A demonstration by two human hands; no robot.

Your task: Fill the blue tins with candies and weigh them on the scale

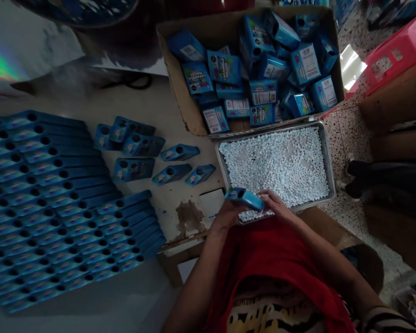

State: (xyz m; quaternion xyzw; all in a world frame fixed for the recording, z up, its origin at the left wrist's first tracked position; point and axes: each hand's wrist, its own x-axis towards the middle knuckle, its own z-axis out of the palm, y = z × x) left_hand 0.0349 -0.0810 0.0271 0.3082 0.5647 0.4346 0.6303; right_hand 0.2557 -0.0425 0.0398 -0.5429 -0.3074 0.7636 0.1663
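Note:
A small blue printed candy box (245, 199) with a dark round hole lies tilted in my left hand (225, 216), whose fingers wrap around its left and under side. My right hand (276, 206) is at the right end of that box, its fingers bent against it; the fingertips are partly hidden. Both hands are over the near edge of a metal tray (330, 162), which is filled with small pale blue and white candies (270, 162). Some of these candies show just below the box, between the hands.
A cardboard carton (180, 99) of jumbled blue boxes stands behind the tray. Several loose boxes (171, 175) lie on the table left of it, beside large stacked rows of boxes (55, 199). A pink plastic piece (398, 51) and cardboard (395, 199) are at right.

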